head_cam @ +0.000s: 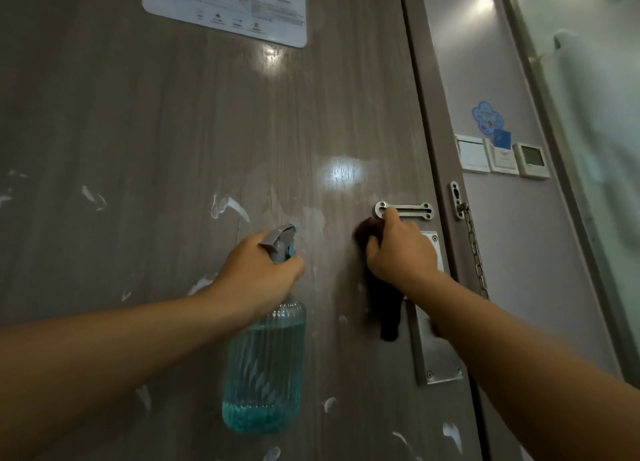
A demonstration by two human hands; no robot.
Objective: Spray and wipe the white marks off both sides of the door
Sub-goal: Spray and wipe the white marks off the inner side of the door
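Left hand [258, 273] curled round the neck of a spray bottle [265, 363] of blue liquid, nozzle toward the brown door [173, 131]. Right hand [398, 249] gripping a dark cloth [379, 304], pressed against the door just below the chain-lock plate [403, 210]. White marks [225, 206] scattered left of and below both hands.

The scene is viewed from one head-worn wide-angle camera, held close to the door [173, 131] and tilted slightly upward.
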